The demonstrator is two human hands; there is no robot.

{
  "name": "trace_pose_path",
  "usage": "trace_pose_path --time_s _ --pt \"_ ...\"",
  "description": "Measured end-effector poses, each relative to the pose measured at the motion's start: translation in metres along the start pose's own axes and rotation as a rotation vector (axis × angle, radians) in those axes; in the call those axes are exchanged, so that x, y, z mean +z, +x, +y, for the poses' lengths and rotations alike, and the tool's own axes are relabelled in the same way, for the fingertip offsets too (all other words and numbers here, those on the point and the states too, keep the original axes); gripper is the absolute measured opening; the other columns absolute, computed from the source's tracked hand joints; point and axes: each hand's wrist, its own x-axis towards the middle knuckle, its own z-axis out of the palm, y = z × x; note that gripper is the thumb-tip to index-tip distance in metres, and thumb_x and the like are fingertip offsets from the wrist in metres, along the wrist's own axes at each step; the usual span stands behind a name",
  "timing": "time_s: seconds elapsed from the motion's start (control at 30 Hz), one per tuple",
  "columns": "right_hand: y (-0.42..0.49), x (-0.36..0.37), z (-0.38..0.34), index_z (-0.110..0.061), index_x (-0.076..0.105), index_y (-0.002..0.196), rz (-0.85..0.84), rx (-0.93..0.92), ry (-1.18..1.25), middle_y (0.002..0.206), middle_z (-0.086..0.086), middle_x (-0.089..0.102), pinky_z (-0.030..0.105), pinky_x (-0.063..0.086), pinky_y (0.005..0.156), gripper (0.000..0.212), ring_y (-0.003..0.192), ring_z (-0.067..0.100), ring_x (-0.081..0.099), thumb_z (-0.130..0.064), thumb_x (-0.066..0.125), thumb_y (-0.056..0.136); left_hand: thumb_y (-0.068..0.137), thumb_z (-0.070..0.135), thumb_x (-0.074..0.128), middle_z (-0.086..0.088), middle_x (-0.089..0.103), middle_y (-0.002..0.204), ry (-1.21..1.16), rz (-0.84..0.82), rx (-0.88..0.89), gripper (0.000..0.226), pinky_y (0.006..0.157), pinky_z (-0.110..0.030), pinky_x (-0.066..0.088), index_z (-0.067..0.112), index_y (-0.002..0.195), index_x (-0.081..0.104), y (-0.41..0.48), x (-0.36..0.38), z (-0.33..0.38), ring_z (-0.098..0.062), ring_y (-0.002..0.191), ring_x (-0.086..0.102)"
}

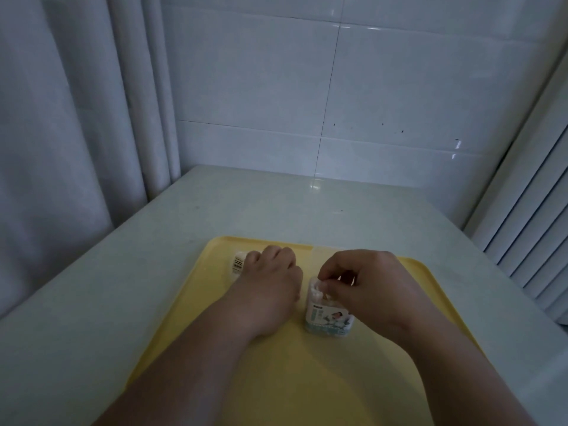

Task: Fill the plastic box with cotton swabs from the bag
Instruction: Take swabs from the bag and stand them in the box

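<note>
A clear plastic box (pixel 328 319) with a printed label stands upright on the yellow tray (pixel 276 379); white cotton swabs (pixel 316 292) show at its open top. My right hand (pixel 365 287) is over the box, its fingertips pinching swabs at the opening. My left hand (pixel 270 284) lies to the left, fingers curled over the bag of swabs (pixel 239 262), of which only a white end with a barcode shows. A clear lid (pixel 321 256) stands up behind the box.
The tray lies on a pale countertop (pixel 215 210) in a corner of white tiled wall. A grey curtain (pixel 61 118) hangs at the left and a slatted panel (pixel 528 241) stands at the right.
</note>
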Motion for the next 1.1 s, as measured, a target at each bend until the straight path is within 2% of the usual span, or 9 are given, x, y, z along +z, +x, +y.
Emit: trace_pose_path --time_s 0.13,0.23,0.3,0.4,0.5,0.7,0.93,1.03,1.1 --pt "-0.001 -0.001 0.0 -0.032 0.071 0.076 -0.006 -0.003 0.025 0.066 -0.018 0.062 0.008 0.042 0.054 0.01 0.065 -0.011 0.055 -0.023 0.07 0.081 0.1 0.026 0.045 0.003 0.046 0.113 -0.128 0.169 -0.148 0.005 0.089 -0.034 0.032 0.026 0.095 0.047 0.004 -0.008 0.0 -0.02 0.113 0.039" --pt "-0.002 -0.003 -0.001 -0.035 0.07 0.077 0.013 0.007 0.087 0.072 -0.016 0.064 0.007 0.042 0.052 0.009 0.067 -0.01 0.056 -0.028 0.068 0.083 0.102 0.024 0.044 0.005 0.053 0.09 -0.328 0.331 -0.299 0.014 0.063 -0.031 0.034 0.023 0.088 0.042 0.005 -0.016 -0.001 -0.018 0.083 0.05" --pt "0.0 -0.005 0.001 -0.04 0.068 0.08 0.097 0.024 0.154 0.076 -0.016 0.065 0.007 0.042 0.052 0.01 0.069 -0.009 0.057 -0.03 0.068 0.083 0.1 0.023 0.048 0.008 0.055 0.079 -0.527 0.411 -0.368 0.017 0.055 -0.029 0.034 0.024 0.084 0.045 0.006 -0.021 -0.001 -0.012 0.071 0.052" --pt "0.006 -0.005 0.006 -0.039 0.069 0.086 0.276 0.076 0.355 0.076 -0.014 0.069 0.014 0.046 0.063 0.014 0.067 -0.005 0.061 -0.025 0.07 0.084 0.098 0.017 0.052 0.008 0.061 0.07 -0.983 0.444 -0.352 0.019 0.057 -0.025 0.042 0.025 0.081 0.053 0.007 -0.026 0.002 -0.007 0.063 0.058" --pt "0.008 -0.006 0.006 -0.03 0.072 0.094 0.314 0.116 0.551 0.07 -0.008 0.07 0.016 0.049 0.06 0.014 0.058 -0.002 0.059 -0.021 0.071 0.084 0.098 0.008 0.051 0.01 0.064 0.068 -1.189 0.352 -0.26 0.021 0.061 -0.03 0.045 0.027 0.09 0.05 0.005 -0.029 0.006 -0.007 0.064 0.06" --pt "0.007 -0.005 0.002 -0.023 0.076 0.086 0.23 0.139 0.616 0.067 -0.007 0.072 0.015 0.051 0.056 0.009 0.056 0.001 0.059 -0.02 0.076 0.078 0.095 -0.001 0.052 0.002 0.064 0.071 -1.225 0.275 -0.117 0.027 0.063 -0.019 0.045 0.022 0.095 0.038 0.001 -0.033 0.014 -0.009 0.069 0.063" --pt "0.007 0.001 0.0 -0.023 0.072 0.076 0.213 0.09 0.559 0.065 -0.004 0.068 0.024 0.051 0.059 0.009 0.056 0.004 0.056 -0.016 0.072 0.082 0.095 0.0 0.055 0.001 0.069 0.074 -1.256 0.254 -0.09 0.024 0.067 -0.025 0.051 0.019 0.097 0.04 0.0 -0.034 0.016 -0.009 0.073 0.067" --pt "0.01 -0.003 0.007 -0.022 0.064 0.075 0.324 0.106 0.404 0.063 -0.007 0.058 0.029 0.046 0.06 0.014 0.058 0.008 0.05 -0.016 0.064 0.088 0.095 0.005 0.056 0.008 0.07 0.097 -1.204 0.324 -0.161 0.024 0.082 -0.022 0.05 0.027 0.098 0.046 0.002 -0.032 0.012 -0.001 0.094 0.065" --pt "0.009 -0.012 0.013 -0.02 0.06 0.074 0.384 0.112 0.312 0.062 -0.005 0.053 0.029 0.04 0.056 0.017 0.056 0.01 0.045 -0.017 0.06 0.09 0.093 0.008 0.057 0.013 0.065 0.106 -1.069 0.428 -0.297 0.025 0.086 -0.023 0.046 0.032 0.094 0.049 0.005 -0.028 0.004 -0.004 0.107 0.06"
